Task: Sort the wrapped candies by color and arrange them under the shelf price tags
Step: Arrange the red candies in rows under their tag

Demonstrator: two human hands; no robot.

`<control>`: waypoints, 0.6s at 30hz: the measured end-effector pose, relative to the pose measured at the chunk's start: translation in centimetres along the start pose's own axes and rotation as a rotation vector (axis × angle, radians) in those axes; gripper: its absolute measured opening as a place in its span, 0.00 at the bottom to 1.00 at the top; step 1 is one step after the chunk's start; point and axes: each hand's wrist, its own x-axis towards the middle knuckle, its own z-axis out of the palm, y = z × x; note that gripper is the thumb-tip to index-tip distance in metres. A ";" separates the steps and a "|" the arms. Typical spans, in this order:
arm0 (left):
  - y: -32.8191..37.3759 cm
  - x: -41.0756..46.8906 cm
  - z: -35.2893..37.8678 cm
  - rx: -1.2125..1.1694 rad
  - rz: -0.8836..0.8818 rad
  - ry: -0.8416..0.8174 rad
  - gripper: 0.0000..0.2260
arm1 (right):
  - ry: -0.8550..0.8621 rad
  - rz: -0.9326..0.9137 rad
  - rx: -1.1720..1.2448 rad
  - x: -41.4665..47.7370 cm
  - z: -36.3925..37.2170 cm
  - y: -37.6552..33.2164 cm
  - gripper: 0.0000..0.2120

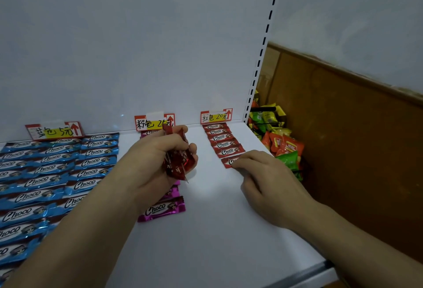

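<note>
On the white shelf [212, 198] a column of red Choco candies [219, 138] runs down from the red price tag [216, 116]. My right hand [265, 180] lies over the nearest red candy [229, 162], fingertips pressing on it. My left hand [158, 164] grips a bunch of red candies [180, 161] above the pink column. Pink candies [163, 209] lie under the pink price tag [154, 122], mostly hidden by my left hand. Several blue candies [55, 173] fill the left under the blue price tag [55, 130].
The shelf's slotted upright [263, 47] stands at the right end. Beyond it a black wire rack [270, 125] holds orange, green and yellow snack packets [283, 148]. A brown wall panel is at the far right. The shelf's front edge [304, 274] runs low right.
</note>
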 end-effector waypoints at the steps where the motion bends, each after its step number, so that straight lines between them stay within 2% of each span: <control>1: -0.1 0.0 0.0 -0.003 0.000 -0.004 0.14 | 0.003 0.004 0.001 0.0 0.0 0.0 0.18; 10: -0.3 0.1 0.0 0.028 0.031 0.038 0.13 | -0.019 0.007 -0.007 0.2 0.1 0.0 0.18; 14: -0.1 -0.4 0.3 -0.001 -0.001 0.028 0.08 | -0.011 0.001 -0.010 0.2 0.1 0.0 0.18; 18: -0.3 -0.6 0.4 0.134 0.008 0.046 0.03 | -0.006 -0.012 -0.002 0.1 0.2 0.0 0.19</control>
